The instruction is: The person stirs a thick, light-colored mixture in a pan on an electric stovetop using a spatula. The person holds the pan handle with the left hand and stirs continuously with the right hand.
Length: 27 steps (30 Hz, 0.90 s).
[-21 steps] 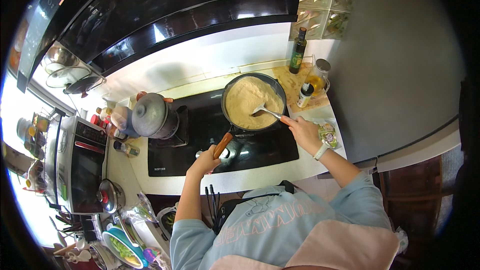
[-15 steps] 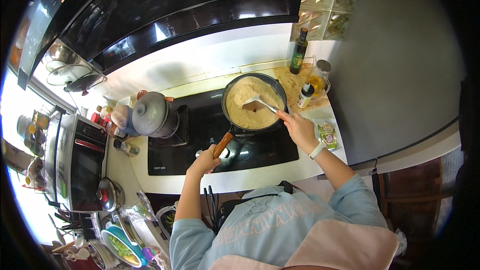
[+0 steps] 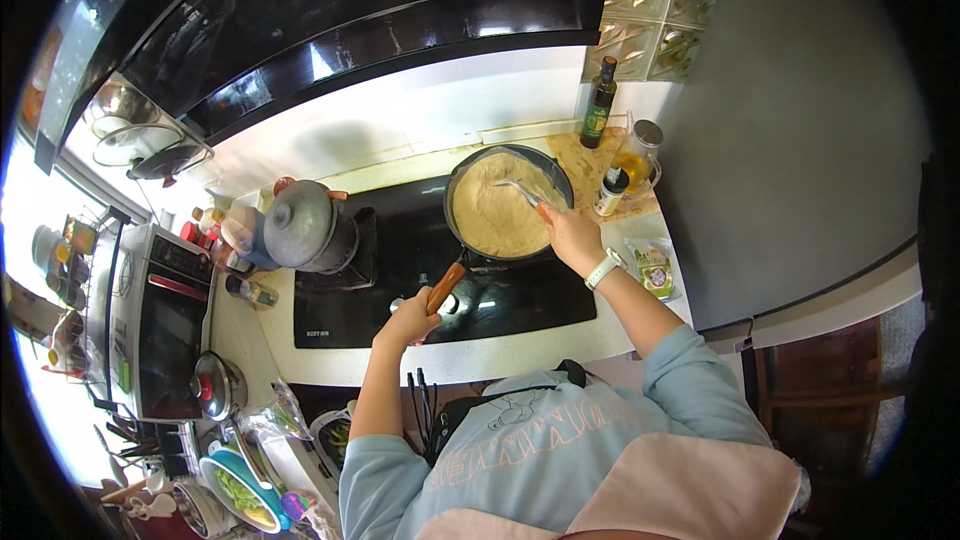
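Observation:
A dark frying pan with a wooden handle sits on the right side of the black cooktop, filled with a pale yellow, flour-like powder. My left hand is closed round the end of that handle. In my right hand is a metal spatula with an orange-brown grip, held over the pan's right side. The spatula's head reaches into the powder near the middle and is partly buried, so its full shape is hidden.
A lidded grey pot stands on the left burner of the cooktop. Right of the pan are a dark green bottle, an oil jug, a small seasoning jar and a green-and-white packet. A microwave stands at left; a range hood overhangs the back.
My right hand has shifted slightly left and nearer me, and the spatula's head has sunk into the powder. The powder's surface has been spread about. My left hand stays on the handle.

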Each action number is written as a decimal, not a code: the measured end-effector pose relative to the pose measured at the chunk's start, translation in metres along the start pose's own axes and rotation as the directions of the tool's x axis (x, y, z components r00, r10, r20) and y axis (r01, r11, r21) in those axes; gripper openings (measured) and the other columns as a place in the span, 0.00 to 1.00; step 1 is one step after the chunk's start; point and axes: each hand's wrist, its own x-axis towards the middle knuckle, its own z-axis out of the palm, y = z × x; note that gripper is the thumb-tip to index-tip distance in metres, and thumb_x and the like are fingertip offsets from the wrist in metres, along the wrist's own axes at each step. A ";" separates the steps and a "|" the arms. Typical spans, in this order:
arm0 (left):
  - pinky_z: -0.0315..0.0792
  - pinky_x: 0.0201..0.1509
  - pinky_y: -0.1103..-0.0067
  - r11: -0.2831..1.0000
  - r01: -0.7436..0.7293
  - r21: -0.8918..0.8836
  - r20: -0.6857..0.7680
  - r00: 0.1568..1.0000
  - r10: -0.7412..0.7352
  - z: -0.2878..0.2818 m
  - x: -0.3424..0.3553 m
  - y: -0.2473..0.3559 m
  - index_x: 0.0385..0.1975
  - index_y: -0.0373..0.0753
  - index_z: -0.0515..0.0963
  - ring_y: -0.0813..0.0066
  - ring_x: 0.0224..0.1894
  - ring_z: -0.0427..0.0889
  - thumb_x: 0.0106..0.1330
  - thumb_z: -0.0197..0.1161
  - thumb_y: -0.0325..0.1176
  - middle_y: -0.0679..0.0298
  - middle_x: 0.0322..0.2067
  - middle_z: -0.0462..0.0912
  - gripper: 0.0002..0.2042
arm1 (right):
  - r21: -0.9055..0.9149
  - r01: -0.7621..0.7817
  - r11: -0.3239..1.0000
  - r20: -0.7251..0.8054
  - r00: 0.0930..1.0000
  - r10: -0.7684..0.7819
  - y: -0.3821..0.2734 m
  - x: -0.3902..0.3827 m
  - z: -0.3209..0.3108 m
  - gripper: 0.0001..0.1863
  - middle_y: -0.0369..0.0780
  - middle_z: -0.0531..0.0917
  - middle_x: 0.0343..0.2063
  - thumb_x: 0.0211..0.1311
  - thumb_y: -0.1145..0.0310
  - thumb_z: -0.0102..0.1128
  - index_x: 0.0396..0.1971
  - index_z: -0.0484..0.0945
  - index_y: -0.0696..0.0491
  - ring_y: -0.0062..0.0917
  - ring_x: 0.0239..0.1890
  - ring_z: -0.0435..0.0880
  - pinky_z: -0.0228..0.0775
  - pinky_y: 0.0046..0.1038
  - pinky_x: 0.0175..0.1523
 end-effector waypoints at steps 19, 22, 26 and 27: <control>0.71 0.17 0.73 1.000 -0.023 0.014 -0.008 1.000 0.023 0.001 0.001 -0.002 0.53 0.35 0.65 0.68 0.14 0.76 0.58 0.58 0.28 0.55 0.19 0.77 0.22 | -0.113 0.292 0.950 0.228 0.938 -0.261 0.034 -0.027 -0.143 0.15 0.40 0.84 0.27 0.54 0.67 0.61 0.42 0.84 0.38 0.35 0.30 0.83 0.73 0.37 0.35; 0.71 0.17 0.73 1.000 -0.019 0.008 -0.004 1.000 0.019 0.001 0.001 -0.001 0.51 0.36 0.65 0.68 0.14 0.76 0.57 0.58 0.28 0.55 0.19 0.77 0.21 | -0.065 0.275 0.959 0.179 0.949 -0.260 0.037 -0.035 -0.109 0.15 0.39 0.84 0.28 0.54 0.67 0.61 0.43 0.84 0.38 0.35 0.31 0.83 0.73 0.36 0.35; 0.71 0.17 0.73 1.000 0.006 -0.002 0.006 1.000 -0.006 0.000 0.000 0.001 0.49 0.35 0.65 0.68 0.14 0.76 0.57 0.58 0.28 0.55 0.19 0.77 0.19 | 0.092 0.222 0.971 0.012 0.975 -0.224 0.037 -0.043 -0.066 0.17 0.39 0.85 0.31 0.53 0.67 0.62 0.45 0.83 0.38 0.35 0.33 0.83 0.74 0.35 0.36; 0.71 0.17 0.73 1.000 -0.002 0.013 -0.002 1.000 0.002 0.000 0.000 0.001 0.49 0.35 0.65 0.67 0.14 0.76 0.57 0.58 0.28 0.55 0.19 0.77 0.19 | 0.137 0.181 0.974 -0.005 0.983 -0.182 0.036 -0.045 -0.059 0.18 0.39 0.85 0.33 0.54 0.66 0.62 0.47 0.82 0.38 0.35 0.35 0.83 0.74 0.35 0.37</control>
